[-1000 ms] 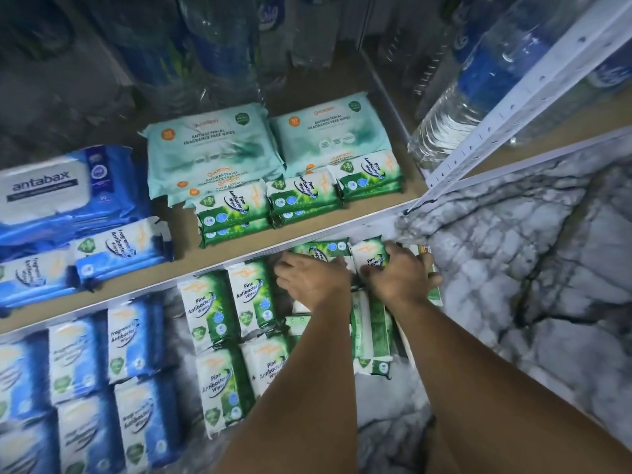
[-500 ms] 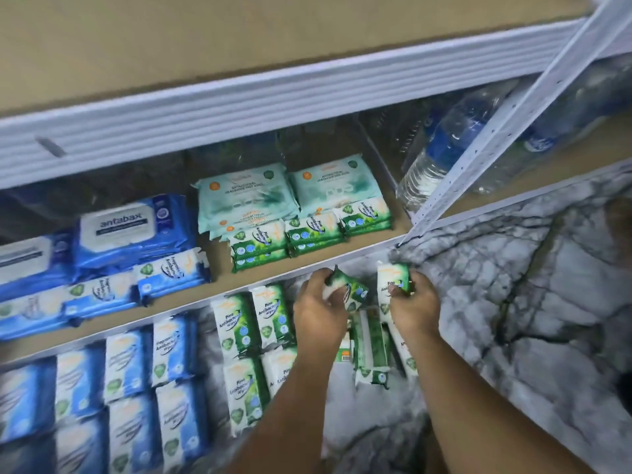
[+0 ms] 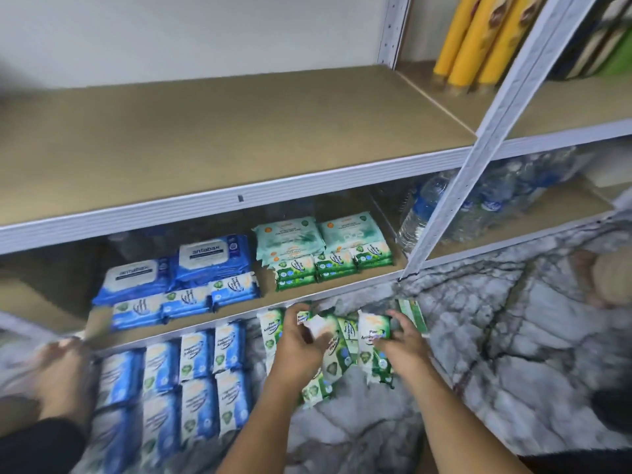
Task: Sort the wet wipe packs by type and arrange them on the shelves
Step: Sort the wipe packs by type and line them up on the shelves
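My left hand [image 3: 297,340] grips a small green pine wipe pack [image 3: 319,328] lifted off the marble floor. My right hand [image 3: 398,340] grips another green pine pack [image 3: 374,333], held upright. Under both hands lies a loose pile of green packs [image 3: 328,374]. On the low shelf [image 3: 342,285] sit small green packs [image 3: 333,265] in front of large teal packs [image 3: 321,234], with large blue packs [image 3: 212,256] and small blue packs [image 3: 184,301] to the left. Several small blue packs [image 3: 195,381] lie in rows on the floor.
An upper shelf board [image 3: 222,138] shows bare wood. A white shelf upright [image 3: 468,159] slants down at right. Water bottles [image 3: 424,210] stand on the neighbouring low shelf, yellow rolls [image 3: 478,39] above them. Another person's hand [image 3: 61,367] is at the left edge.
Both hands went from pressing on the floor pile to lifting a green pack each. The camera tilted up, bringing the upper shelf and a second person's hand into view.
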Demonstrator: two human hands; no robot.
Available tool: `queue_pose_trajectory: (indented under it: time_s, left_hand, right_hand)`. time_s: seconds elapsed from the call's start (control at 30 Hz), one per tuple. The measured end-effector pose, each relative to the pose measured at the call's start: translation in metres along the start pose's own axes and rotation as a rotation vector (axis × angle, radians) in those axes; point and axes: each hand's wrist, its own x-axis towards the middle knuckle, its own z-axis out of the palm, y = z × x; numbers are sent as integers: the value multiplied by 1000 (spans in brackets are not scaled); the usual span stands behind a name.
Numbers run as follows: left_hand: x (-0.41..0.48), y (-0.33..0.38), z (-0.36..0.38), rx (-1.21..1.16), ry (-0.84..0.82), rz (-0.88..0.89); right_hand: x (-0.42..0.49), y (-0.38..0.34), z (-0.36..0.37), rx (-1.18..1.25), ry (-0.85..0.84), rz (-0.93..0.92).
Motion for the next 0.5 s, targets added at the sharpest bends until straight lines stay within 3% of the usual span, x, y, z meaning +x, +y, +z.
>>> queue_pose_trajectory:
  time_s: [0.2, 0.4, 0.5]
  left_hand:
    - [-14, 2, -7, 15, 66, 2]
    - [-6, -7, -2, -4, -58, -154]
    - [6, -10, 2, 42, -20, -156]
  right_hand:
    - [-24, -11, -12, 11, -55, -41]
    - [-3, -6, -11, 18, -24, -62]
    - [14, -5, -12, 15, -8, -64]
